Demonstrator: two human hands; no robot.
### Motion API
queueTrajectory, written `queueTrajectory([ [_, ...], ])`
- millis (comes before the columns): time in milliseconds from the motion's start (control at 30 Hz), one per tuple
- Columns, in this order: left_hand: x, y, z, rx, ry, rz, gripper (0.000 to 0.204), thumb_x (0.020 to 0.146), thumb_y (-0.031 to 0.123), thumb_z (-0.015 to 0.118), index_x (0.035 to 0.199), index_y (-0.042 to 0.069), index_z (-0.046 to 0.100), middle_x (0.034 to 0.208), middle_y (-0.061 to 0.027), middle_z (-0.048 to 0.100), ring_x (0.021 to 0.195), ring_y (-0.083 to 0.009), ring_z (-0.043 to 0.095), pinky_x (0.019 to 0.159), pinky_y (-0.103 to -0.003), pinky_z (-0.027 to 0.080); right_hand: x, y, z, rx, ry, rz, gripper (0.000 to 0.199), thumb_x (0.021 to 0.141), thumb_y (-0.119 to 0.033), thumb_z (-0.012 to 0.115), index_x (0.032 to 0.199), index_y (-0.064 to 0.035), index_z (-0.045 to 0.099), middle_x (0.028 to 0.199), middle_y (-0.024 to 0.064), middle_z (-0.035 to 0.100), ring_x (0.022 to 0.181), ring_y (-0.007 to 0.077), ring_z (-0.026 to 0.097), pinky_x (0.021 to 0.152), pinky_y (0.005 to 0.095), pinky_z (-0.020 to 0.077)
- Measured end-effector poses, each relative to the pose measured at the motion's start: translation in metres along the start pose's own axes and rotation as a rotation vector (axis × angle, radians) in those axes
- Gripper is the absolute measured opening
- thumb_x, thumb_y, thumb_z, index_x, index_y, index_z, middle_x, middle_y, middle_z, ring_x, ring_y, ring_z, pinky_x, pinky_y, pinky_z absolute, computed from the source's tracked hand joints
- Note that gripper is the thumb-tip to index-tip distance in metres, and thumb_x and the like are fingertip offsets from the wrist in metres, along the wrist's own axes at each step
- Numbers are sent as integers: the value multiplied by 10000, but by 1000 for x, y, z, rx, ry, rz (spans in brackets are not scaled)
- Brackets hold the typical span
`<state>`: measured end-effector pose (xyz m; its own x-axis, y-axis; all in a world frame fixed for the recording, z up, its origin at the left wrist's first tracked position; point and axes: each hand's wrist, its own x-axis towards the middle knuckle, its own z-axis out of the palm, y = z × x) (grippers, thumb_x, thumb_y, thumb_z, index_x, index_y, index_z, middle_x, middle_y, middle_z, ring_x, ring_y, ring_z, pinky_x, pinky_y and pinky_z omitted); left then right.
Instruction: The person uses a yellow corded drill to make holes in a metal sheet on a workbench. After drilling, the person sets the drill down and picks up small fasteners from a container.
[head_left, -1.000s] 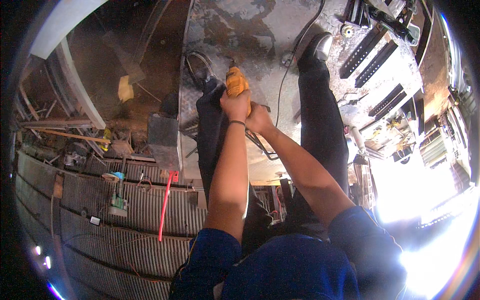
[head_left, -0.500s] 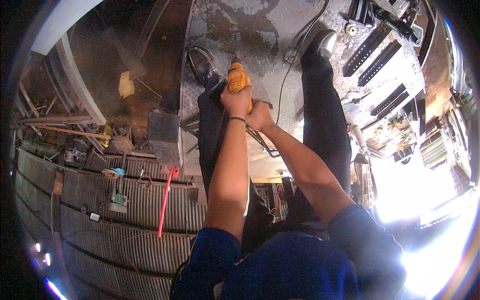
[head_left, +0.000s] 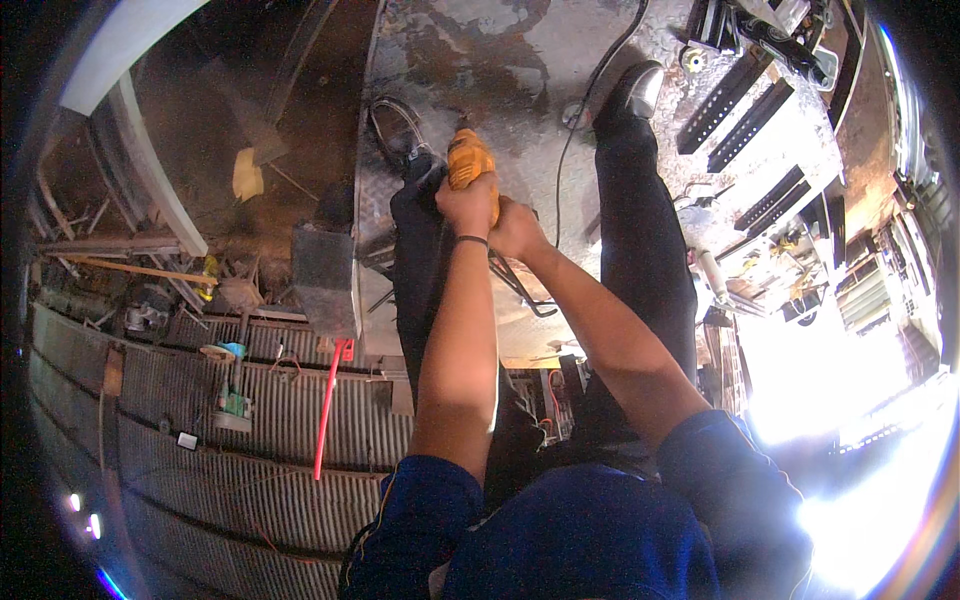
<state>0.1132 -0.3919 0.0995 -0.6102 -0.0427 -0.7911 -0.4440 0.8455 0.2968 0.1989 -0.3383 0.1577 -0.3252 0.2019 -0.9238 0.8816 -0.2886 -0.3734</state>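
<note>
Both arms reach up from the lower edge, elbows only slightly bent, forearms converging on a yellow power drill [head_left: 470,158] between the legs, nearer the left shoe [head_left: 398,125]. Left hand [head_left: 466,206]: forearm near vertical, dark band [head_left: 472,240] at wrist, back of hand toward camera, fingers curled round the drill body; grip clenched on it. Right hand [head_left: 519,232]: forearm slants up and leftward, wrist just below and right of the left one, closed at the handle end; grip grasping the drill too, fingers mostly hidden. Drill nose points away from the body, toward the scuffed grey surface [head_left: 540,190]; can't tell whether its tip touches. Dark cable [head_left: 563,165] runs right of the hands, apart from them, left of the right shoe [head_left: 645,90]. Black perforated bars [head_left: 728,103] lie farther right, well clear of both hands.
</note>
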Motion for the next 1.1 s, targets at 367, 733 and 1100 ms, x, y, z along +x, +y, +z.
queueTrajectory([
  [367,-2,28,7,238,-9,69,438,633,178,859,991,-23,707,932,-228,748,881,-363,748,779,-436,581,5,13,12,157,65,-29,632,766,-508,771,1058,47,686,1027,319,704,1028,456,685,866,501,538],
  [733,5,3,1,57,-59,81,448,620,164,882,973,-43,700,925,-179,751,848,-309,744,769,-416,575,6,17,20,178,126,-75,547,772,-449,772,1010,38,699,964,320,703,947,480,690,841,535,547],
  [1100,10,-19,10,-135,54,-24,461,615,166,918,975,-38,714,930,-154,750,790,-268,707,752,-395,563,-1,0,0,27,29,-18,585,785,-443,756,1104,37,653,996,328,691,995,495,664,860,538,541],
])
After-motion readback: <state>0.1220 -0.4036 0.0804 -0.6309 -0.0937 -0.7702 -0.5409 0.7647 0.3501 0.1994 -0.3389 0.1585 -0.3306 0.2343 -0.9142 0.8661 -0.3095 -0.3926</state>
